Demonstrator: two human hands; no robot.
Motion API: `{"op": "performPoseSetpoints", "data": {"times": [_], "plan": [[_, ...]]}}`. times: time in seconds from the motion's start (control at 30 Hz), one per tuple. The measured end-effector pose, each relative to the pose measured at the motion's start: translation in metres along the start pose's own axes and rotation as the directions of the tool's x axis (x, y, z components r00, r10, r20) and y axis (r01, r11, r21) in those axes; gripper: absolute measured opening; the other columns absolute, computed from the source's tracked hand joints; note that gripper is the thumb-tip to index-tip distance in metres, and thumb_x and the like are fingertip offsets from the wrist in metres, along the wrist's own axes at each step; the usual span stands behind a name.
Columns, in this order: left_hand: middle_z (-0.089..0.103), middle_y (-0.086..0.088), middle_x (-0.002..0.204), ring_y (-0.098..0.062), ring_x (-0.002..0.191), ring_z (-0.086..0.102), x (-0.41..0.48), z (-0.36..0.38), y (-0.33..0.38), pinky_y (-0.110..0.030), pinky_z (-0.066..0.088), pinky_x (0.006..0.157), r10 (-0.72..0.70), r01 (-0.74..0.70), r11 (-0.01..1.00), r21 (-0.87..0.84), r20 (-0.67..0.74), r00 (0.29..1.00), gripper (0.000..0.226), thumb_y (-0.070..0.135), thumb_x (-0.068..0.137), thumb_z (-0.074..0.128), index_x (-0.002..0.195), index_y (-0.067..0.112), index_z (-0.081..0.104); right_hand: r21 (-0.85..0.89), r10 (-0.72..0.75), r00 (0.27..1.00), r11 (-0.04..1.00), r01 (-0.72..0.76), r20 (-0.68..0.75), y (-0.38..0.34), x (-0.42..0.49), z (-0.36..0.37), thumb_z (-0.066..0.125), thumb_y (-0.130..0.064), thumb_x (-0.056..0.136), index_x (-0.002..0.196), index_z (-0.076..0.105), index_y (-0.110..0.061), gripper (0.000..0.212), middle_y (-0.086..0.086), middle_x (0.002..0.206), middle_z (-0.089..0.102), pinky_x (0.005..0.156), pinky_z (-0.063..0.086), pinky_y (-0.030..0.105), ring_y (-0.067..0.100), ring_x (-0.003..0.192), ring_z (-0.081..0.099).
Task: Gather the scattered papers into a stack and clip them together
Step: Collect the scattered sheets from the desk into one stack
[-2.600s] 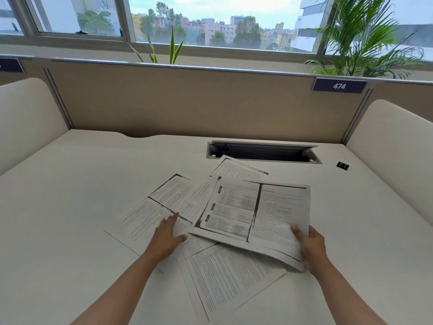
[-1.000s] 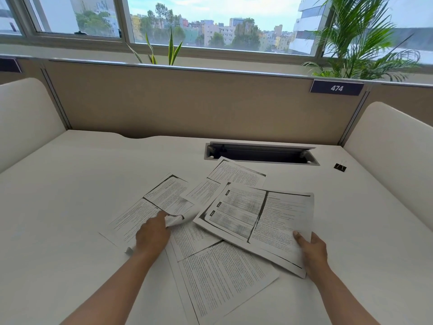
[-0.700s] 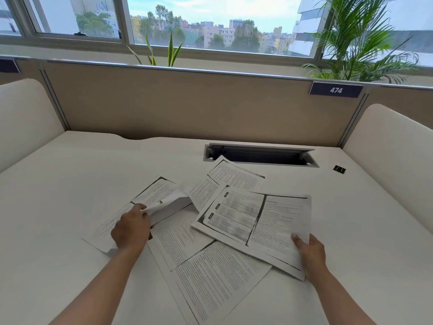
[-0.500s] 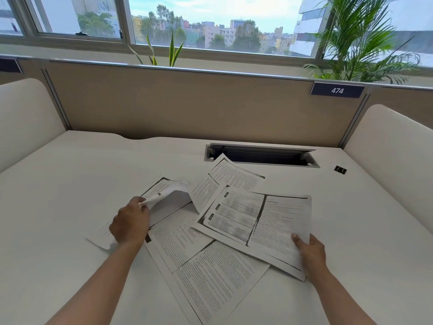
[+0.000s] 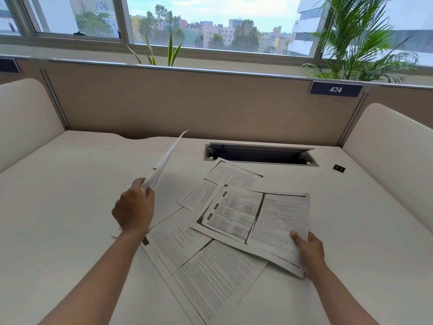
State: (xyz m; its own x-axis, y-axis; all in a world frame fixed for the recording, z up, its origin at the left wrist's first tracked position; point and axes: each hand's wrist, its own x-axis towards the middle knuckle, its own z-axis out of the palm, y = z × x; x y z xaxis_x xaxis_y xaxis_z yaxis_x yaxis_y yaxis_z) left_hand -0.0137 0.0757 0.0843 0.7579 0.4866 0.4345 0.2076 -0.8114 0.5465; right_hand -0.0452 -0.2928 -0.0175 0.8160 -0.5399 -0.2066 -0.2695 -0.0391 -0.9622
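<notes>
My left hand (image 5: 134, 208) grips the near corner of one printed sheet (image 5: 165, 159), lifted off the desk and seen almost edge-on, its far end pointing up and away. My right hand (image 5: 308, 248) holds the near right corner of a small stack of printed papers (image 5: 255, 219), thumb on top, raised slightly at that corner. Beneath lie a long printed sheet (image 5: 210, 273) near me and another sheet (image 5: 230, 177) towards the back. A black binder clip (image 5: 339, 167) sits on the desk at the far right, away from both hands.
The white desk (image 5: 58, 207) has an open cable slot (image 5: 260, 156) just behind the papers. A tan partition (image 5: 187, 104) with a "474" label closes the back, and cream side panels (image 5: 393, 156) flank the desk. Plants stand on the sill.
My left hand has pinched the left sheet, peeled it off the desk and raised it nearly upright. My right hand has kept holding the stack's corner.
</notes>
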Motion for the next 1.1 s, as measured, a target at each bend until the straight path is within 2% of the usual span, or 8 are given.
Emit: {"op": "performPoseSetpoints", "data": {"times": [0.13,0.27,0.4,0.5,0.57,0.7,0.9,1.1], "plan": [[0.063,-0.010,0.055,-0.028,0.043,0.057,-0.020,0.009,0.012,-0.026,0.042,0.045,0.340,-0.339,0.940,-0.029,0.031,0.940,0.019,0.011,0.080,0.067,0.098,0.008,0.067,0.034,0.024,0.998,0.999,-0.026,0.052,-0.002,0.001,0.009,0.065,-0.012,0.084,0.107,0.063,-0.009,0.024,0.016,0.105,0.067,0.098,0.046,0.049,0.035,0.103,0.061],[0.060,0.006,0.051,-0.009,0.035,0.050,-0.043,0.029,0.008,-0.017,0.035,0.033,0.710,-0.707,0.703,-0.070,0.106,0.696,0.022,0.022,0.079,0.053,0.098,0.018,0.064,0.031,0.048,0.986,0.998,-0.054,0.161,-0.010,-0.005,0.016,0.062,-0.007,0.085,0.105,0.062,-0.007,0.020,0.014,0.098,0.066,0.093,0.049,0.045,0.034,0.094,0.063],[0.068,0.012,0.067,-0.001,0.045,0.056,-0.064,0.043,-0.005,-0.013,0.041,0.038,0.823,-0.818,0.546,-0.182,0.301,0.482,0.031,0.031,0.077,0.044,0.104,0.024,0.056,-0.009,0.081,0.971,0.997,-0.081,0.227,-0.009,-0.008,0.015,0.062,-0.007,0.085,0.106,0.061,-0.003,0.022,0.015,0.096,0.066,0.090,0.049,0.043,0.033,0.093,0.062],[0.071,0.015,0.080,0.001,0.058,0.062,-0.073,0.052,-0.019,-0.012,0.047,0.046,0.827,-0.828,0.506,-0.244,0.409,0.385,0.036,0.039,0.075,0.045,0.110,0.030,0.048,-0.033,0.123,0.960,0.992,-0.118,0.251,-0.006,-0.005,0.013,0.063,-0.009,0.085,0.108,0.060,-0.001,0.025,0.015,0.098,0.067,0.092,0.049,0.045,0.034,0.095,0.063],[0.071,0.014,0.092,-0.001,0.071,0.065,-0.078,0.055,-0.025,-0.014,0.050,0.056,0.823,-0.821,0.499,-0.278,0.449,0.348,0.041,0.040,0.076,0.045,0.116,0.029,0.050,-0.052,0.161,0.949,0.987,-0.153,0.271,-0.007,-0.004,0.012,0.061,-0.012,0.087,0.106,0.060,-0.001,0.023,0.015,0.098,0.067,0.088,0.051,0.045,0.034,0.094,0.063],[0.063,0.008,0.121,-0.009,0.100,0.063,-0.080,0.050,-0.026,-0.020,0.048,0.083,0.825,-0.794,0.485,-0.367,0.494,0.275,0.049,0.037,0.080,0.040,0.126,0.023,0.052,-0.061,0.226,0.932,0.974,-0.218,0.284,-0.013,-0.005,0.012,0.045,-0.019,0.097,0.094,0.056,-0.006,0.018,0.011,0.086,0.062,0.060,0.046,0.032,0.025,0.075,0.059],[0.068,0.020,0.106,0.007,0.094,0.063,-0.081,0.047,-0.023,-0.007,0.048,0.072,0.839,-0.806,0.439,-0.396,0.503,0.209,0.046,0.038,0.071,0.042,0.112,0.031,0.061,-0.051,0.258,0.922,0.966,-0.254,0.289,-0.011,-0.002,0.013,0.040,-0.019,0.099,0.107,0.054,-0.005,0.022,0.010,0.089,0.063,0.062,0.047,0.032,0.025,0.077,0.060],[0.069,0.026,0.093,0.011,0.082,0.064,-0.080,0.050,-0.021,-0.005,0.048,0.064,0.819,-0.828,0.461,-0.321,0.514,0.257,0.039,0.034,0.070,0.041,0.098,0.035,0.068,-0.041,0.254,0.920,0.967,-0.253,0.298,-0.012,-0.006,0.012,0.041,-0.020,0.099,0.108,0.054,-0.006,0.021,0.010,0.092,0.064,0.065,0.049,0.033,0.028,0.081,0.061]]}}
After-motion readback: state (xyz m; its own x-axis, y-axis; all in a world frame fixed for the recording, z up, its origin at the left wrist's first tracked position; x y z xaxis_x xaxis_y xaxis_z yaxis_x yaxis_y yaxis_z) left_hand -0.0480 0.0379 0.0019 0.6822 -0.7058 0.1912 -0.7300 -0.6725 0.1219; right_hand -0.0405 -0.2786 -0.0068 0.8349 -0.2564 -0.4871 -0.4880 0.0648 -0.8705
